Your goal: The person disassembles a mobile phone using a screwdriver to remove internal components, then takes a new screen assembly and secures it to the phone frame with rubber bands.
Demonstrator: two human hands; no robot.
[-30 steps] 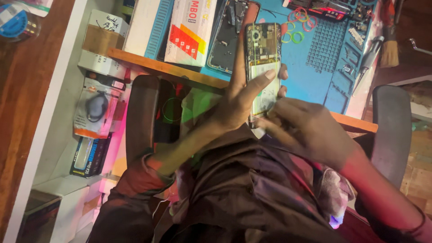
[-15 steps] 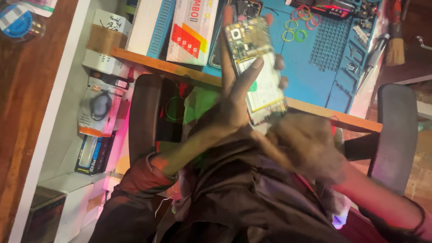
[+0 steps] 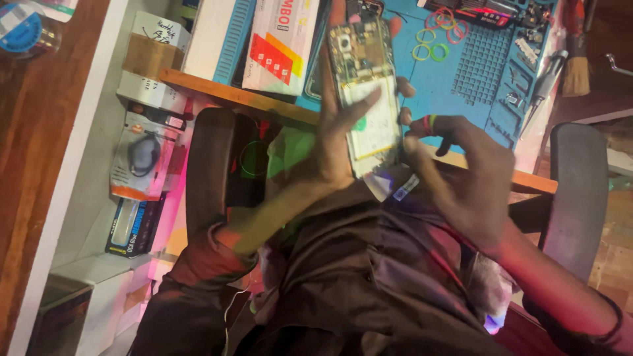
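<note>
Green circuit board and a pale battery showing on the opened phone (image 3: 366,92), gripped upright in the left hand (image 3: 333,142) — thumb pressing across the battery, fingertips curling round the far edge. Hovering above the desk edge, over the lap. Right hand (image 3: 461,175) pinching at the phone's lower corner, fingers closed on a small white strip or tab (image 3: 389,186) hanging there; hard telling whether it is tape or a label. A coloured band showing on one right fingertip.

Lying just behind the phone, a blue work mat (image 3: 461,72) with moulded compartments, carrying loose coloured rubber rings (image 3: 438,33) near its top. Resting at the mat's right edge, a brush (image 3: 575,66). Sitting left of the phone on the wooden desk edge, a white-and-red box (image 3: 280,39). Standing either side of the lap — dark chair armrests (image 3: 210,168).
</note>
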